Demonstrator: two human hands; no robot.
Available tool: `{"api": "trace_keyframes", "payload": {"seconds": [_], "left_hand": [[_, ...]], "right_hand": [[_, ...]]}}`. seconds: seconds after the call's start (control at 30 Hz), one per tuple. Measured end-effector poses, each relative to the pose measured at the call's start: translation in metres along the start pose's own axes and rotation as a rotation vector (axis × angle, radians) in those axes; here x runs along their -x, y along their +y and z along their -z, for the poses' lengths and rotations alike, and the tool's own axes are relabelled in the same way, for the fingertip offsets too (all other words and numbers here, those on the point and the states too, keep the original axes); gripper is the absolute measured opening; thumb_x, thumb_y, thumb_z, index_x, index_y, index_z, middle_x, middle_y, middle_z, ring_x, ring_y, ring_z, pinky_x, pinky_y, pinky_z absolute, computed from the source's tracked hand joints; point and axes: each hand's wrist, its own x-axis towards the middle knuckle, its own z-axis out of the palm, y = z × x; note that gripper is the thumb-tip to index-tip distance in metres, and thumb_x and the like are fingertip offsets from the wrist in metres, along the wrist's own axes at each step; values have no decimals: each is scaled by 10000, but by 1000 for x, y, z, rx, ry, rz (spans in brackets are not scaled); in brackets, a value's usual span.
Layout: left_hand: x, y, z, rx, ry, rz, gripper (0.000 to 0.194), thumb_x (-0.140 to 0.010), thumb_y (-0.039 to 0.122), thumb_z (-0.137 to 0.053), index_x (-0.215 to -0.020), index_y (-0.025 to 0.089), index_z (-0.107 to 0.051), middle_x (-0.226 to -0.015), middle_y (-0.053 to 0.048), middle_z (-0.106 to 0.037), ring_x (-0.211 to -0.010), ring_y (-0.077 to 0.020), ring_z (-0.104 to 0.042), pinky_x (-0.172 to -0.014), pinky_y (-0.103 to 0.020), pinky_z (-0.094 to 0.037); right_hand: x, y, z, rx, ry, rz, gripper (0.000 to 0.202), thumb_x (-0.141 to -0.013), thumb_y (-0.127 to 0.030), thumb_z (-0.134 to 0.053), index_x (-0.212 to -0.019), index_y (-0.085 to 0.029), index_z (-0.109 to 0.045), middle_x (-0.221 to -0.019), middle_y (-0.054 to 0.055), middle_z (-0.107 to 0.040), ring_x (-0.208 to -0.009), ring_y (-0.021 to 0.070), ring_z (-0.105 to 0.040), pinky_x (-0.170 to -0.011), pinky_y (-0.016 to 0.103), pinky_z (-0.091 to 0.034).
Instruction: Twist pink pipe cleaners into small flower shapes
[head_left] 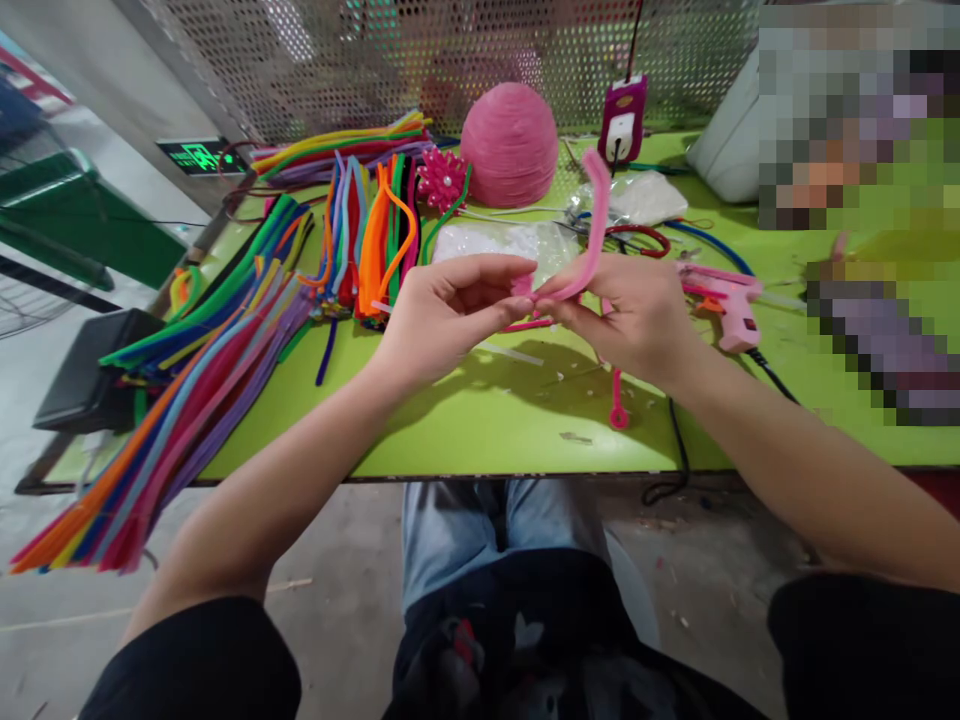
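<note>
Above the middle of the green table, my left hand (450, 310) and my right hand (626, 315) meet, both pinching a pink pipe cleaner (598, 215). Its free end curves up past my right hand. A small bent part of it shows between the fingertips of my left hand. Behind the hands lies a clear plastic bag (502, 243). To the right of my right hand rests a pink glue gun (735, 305). A short pink pipe cleaner with a coiled end (619, 412) lies below my right hand.
Bundles of coloured pipe cleaners (217, 370) cover the table's left side, some overhanging its front edge. A pink ball of yarn-like strands (510, 145) and a pink flower (444, 180) stand at the back. A purple power strip (624, 120) leans by the mesh panel (360, 60).
</note>
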Motion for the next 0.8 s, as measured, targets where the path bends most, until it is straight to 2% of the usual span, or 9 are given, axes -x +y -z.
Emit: {"api": "trace_keyframes", "payload": {"seconds": [0.1, 0.2, 0.3, 0.37, 0.5, 0.57, 0.67, 0.8], "left_hand": [[1, 4, -5, 151, 27, 133, 292, -838, 246, -926, -1105, 214, -811, -966, -2, -834, -858, -130, -817, -889, -282, -698], [4, 10, -11, 257, 34, 357, 163, -913, 280, -855, -1003, 177, -767, -924, -15, -813, -799, -98, -789, -782, -209, -668], [7, 14, -14, 256, -48, 483, 275, -957, 432, -816, -951, 164, -753, -937, -42, -792, -761, -94, -745, -608, -156, -588], [9, 14, -14, 195, -89, 428, 340, -955, 494, -811, -921, 162, -749, -900, -37, -754, -729, -88, -689, -541, -144, -542], [6, 11, -9, -9, -139, 202, 348, -958, 485, -803, -869, 158, -727, -770, -3, -624, -670, -85, -582, -513, -149, -530], [4, 11, -7, -82, -160, 156, 357, -979, 479, -773, -845, 155, -707, -752, 2, -604, -624, -76, -558, -499, -152, -515], [2, 13, -5, -127, -189, 181, 375, -999, 463, -743, -803, 152, -672, -748, 2, -614, -574, -57, -553, -496, -149, -499], [0, 13, -4, -25, -208, 278, 400, -979, 518, -753, -824, 159, -669, -770, -12, -619, -654, -84, -602, -516, -152, -513]], "right_hand": [[2, -1, -1, 57, 40, 31, 204, -1117, -382, -626, -1082, -256, -781, -1032, 34, -846, -952, 214, -803, -873, 379, -641], [6, -1, -2, 153, 80, 98, 195, -1129, -339, -584, -1081, -258, -755, -1024, 37, -824, -942, 222, -786, -833, 385, -619], [8, 1, -3, 248, 45, 136, 229, -1136, -343, -545, -1018, -256, -722, -945, 37, -777, -888, 233, -756, -786, 400, -586], [8, 2, -3, 281, 0, 143, 235, -1139, -331, -525, -1008, -257, -705, -938, 36, -756, -872, 229, -740, -781, 403, -571], [6, 2, -2, 302, -35, 211, 198, -1134, -251, -514, -1046, -247, -691, -962, 46, -748, -877, 225, -728, -783, 397, -568], [4, 0, -2, 295, -33, 224, 192, -1140, -259, -513, -1060, -240, -687, -959, 53, -750, -890, 232, -734, -784, 400, -582], [1, -3, 1, 231, -74, 187, 211, -1158, -314, -499, -1087, -242, -684, -995, 55, -765, -934, 233, -749, -807, 400, -612], [-1, -2, 6, 178, -123, 173, 223, -1167, -322, -475, -1145, -259, -688, -1075, 48, -784, -1011, 225, -762, -878, 401, -633]]}}
